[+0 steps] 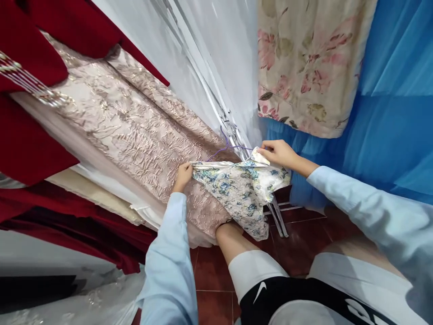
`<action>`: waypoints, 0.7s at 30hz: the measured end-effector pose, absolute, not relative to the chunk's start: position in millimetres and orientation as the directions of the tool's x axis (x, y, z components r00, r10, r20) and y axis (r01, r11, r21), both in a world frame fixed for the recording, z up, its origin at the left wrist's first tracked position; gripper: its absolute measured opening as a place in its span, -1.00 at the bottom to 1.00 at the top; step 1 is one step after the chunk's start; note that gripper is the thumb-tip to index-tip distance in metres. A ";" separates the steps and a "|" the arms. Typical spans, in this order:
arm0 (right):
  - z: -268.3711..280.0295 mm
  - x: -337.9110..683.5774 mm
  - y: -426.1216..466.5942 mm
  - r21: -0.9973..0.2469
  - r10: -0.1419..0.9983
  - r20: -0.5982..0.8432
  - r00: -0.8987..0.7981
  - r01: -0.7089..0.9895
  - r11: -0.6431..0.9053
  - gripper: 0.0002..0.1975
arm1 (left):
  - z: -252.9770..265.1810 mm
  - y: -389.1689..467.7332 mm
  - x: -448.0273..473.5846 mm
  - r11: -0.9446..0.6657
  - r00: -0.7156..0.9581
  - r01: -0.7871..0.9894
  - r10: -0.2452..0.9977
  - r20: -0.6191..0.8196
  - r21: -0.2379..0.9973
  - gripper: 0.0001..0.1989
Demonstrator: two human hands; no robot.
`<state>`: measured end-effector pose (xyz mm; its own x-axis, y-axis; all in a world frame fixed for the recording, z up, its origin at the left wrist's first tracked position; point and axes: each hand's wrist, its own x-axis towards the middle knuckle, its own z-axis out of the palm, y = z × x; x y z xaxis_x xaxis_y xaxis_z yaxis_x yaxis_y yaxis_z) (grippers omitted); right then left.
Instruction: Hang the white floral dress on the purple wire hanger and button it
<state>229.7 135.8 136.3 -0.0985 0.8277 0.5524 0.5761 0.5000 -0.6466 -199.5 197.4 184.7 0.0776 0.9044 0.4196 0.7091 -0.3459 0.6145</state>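
Observation:
A white garment with blue and green flowers (233,189) hangs spread between my hands, its lower part drooping over my knee. My left hand (183,175) pinches the left end of its top edge. At the right, my right hand (279,152) is closed on a pale folded part of the same garment. A thin purple hanger (228,147) shows just above the top edge, its hook pointing up; part of it is hidden behind the cloth. I cannot tell how far the hanger sits inside the garment.
A pink textured dress (135,122) and red garments (37,144) hang on the left. Metal rack poles (209,90) run behind the hanger. On the right hang a floral cloth (307,67) and blue tulle (395,131). Red tiles (214,271) cover the floor.

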 end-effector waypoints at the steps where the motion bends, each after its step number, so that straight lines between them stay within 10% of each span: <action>1: 137.1 232.1 136.7 -0.649 0.831 0.546 -0.104 0.574 0.498 -0.62 | 186.1 202.8 -191.7 -0.354 0.081 0.702 0.902 0.424 0.618 -0.82; 7: 137.6 241.6 131.3 -0.674 0.875 0.481 -0.055 0.615 0.409 -0.63 | 180.4 200.6 -142.8 -0.395 0.160 0.554 0.914 0.372 0.733 -0.65; 15: 183.6 239.7 133.8 -0.551 0.870 0.493 -0.006 0.772 0.317 -0.67 | 160.3 163.7 -124.2 -0.511 0.342 0.678 0.855 0.389 0.528 -0.72; 21: 216.5 190.3 101.4 -0.633 0.863 0.402 -0.307 0.587 0.504 -0.79 | 135.2 156.8 -131.3 -0.366 0.046 0.772 0.848 0.528 0.520 -0.78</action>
